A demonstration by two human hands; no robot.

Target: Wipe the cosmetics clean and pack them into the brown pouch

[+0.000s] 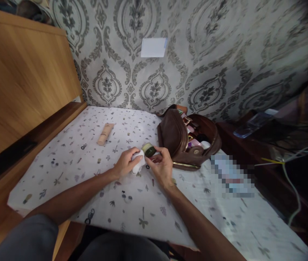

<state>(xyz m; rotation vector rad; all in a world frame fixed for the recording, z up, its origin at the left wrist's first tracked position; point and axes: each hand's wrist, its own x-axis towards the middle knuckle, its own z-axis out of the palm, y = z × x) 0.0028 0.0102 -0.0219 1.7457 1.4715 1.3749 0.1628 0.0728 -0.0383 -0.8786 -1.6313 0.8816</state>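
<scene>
Near the middle of the cloth-covered table, my right hand [162, 165] grips a small jar [148, 149] with a dark green lid and a paler, yellowish-green body. Bunched in my left hand [126, 162] is a white cloth or tissue [138, 163], pressed up against the jar's near left side. Both hands are closed and almost touch each other. Just right of them stands a brown bag [171, 132], unzipped, with several cosmetic items showing inside. A beige squeeze tube [105, 134] lies apart, to the left beyond my left hand.
A patterned white cloth [126, 203] covers the table, with patterned wallpaper behind it. A wooden cabinet [25, 58] borders the left side. Dark furniture with cables [292, 181] and a clear plastic bottle [255, 123] stands at right. A blurred-out item [232, 175] lies near the bag.
</scene>
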